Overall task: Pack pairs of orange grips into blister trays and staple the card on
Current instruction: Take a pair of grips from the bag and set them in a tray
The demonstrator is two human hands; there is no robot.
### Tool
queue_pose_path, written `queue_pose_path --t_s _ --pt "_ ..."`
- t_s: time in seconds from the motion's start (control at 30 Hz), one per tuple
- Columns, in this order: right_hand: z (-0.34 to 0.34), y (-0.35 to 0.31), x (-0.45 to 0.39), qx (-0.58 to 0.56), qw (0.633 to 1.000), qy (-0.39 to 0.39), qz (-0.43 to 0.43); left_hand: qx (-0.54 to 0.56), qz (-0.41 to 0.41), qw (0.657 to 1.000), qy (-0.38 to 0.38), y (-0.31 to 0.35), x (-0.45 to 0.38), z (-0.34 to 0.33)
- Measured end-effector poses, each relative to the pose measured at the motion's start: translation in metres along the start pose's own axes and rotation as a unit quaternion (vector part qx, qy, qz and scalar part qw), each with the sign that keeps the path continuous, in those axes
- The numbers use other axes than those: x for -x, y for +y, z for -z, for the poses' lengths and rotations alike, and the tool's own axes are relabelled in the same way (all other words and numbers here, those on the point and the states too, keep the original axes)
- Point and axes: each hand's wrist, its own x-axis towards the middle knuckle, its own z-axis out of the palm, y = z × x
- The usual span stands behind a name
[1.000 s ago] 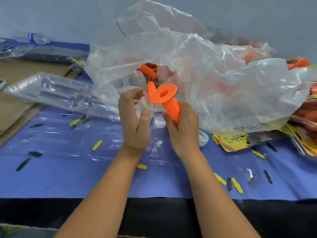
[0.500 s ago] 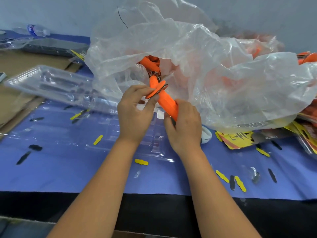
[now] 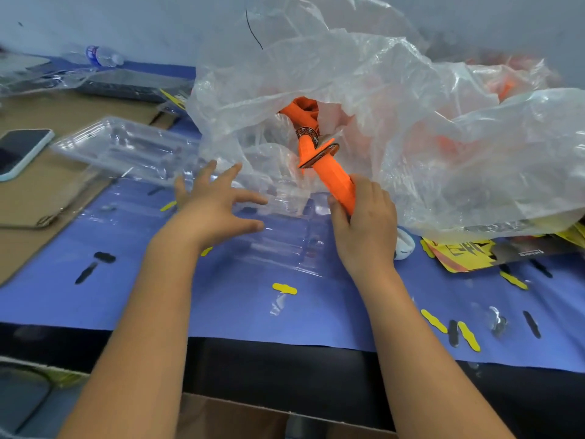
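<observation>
My right hand (image 3: 364,226) grips the lower end of an orange grip (image 3: 332,175), which points up and left, its flange at the mouth of a big clear plastic bag (image 3: 395,137). More orange grips (image 3: 305,117) show inside the bag. My left hand (image 3: 215,207) hovers with fingers spread over a clear blister tray (image 3: 285,245) lying on the blue table cover (image 3: 221,299). A stack of clear blister trays (image 3: 126,150) stands to the left. Printed yellow and black cards (image 3: 465,253) lie under the bag at the right.
A phone (image 3: 19,152) rests on brown cardboard (image 3: 47,191) at the far left. A water bottle (image 3: 101,57) lies at the back. Small yellow and black punched scraps (image 3: 285,288) litter the blue cover. A white roll (image 3: 403,243) sits beside my right wrist.
My left hand has let go of the grip's flange and moved left and down over the tray, fingers spread. My right hand still holds the grip, now tilted lower.
</observation>
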Motion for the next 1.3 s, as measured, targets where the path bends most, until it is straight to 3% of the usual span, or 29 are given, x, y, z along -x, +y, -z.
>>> queue_pose_path --t_s 0.23,0.33,0.4,0.47,0.53,0.6,0.7,0.87,1.07,1.23,1.3 --pt "0.015 -0.008 -0.008 -0.049 0.996 0.076 0.005 0.048 0.018 0.987 0.15 0.004 -0.006 -0.042" --pt "0.01 -0.021 -0.004 -0.058 0.996 0.043 0.052 0.063 0.031 0.985 0.157 0.008 -0.011 -0.045" --pt "0.0 -0.032 0.002 -0.095 0.994 -0.016 0.06 0.133 0.028 0.975 0.177 0.006 -0.013 -0.045" --pt "-0.009 -0.039 0.008 -0.144 0.986 -0.079 0.041 0.335 0.026 0.92 0.201 0.005 -0.012 -0.04" --pt "-0.017 -0.039 0.011 -0.153 0.982 -0.111 0.023 0.545 0.054 0.803 0.235 0.003 -0.007 -0.034" --pt "-0.02 -0.036 0.011 -0.135 0.983 -0.123 0.016 0.632 0.089 0.724 0.261 0.0 -0.005 -0.029" --pt "-0.02 -0.035 0.01 -0.108 0.986 -0.125 0.038 0.676 0.107 0.677 0.27 -0.003 -0.007 -0.028" --pt "-0.021 -0.043 0.01 -0.002 0.984 -0.139 0.112 0.651 0.104 0.702 0.268 0.001 -0.008 -0.029" --pt "-0.027 -0.054 -0.015 0.024 0.991 -0.104 0.087 0.592 0.093 0.752 0.275 0.007 -0.005 -0.036" --pt "-0.042 -0.055 -0.025 0.083 0.979 -0.164 0.093 0.554 0.09 0.779 0.28 0.007 -0.005 -0.039" --pt "-0.045 -0.055 -0.022 0.086 0.981 -0.149 0.094 0.499 0.09 0.815 0.28 0.007 -0.005 -0.039"
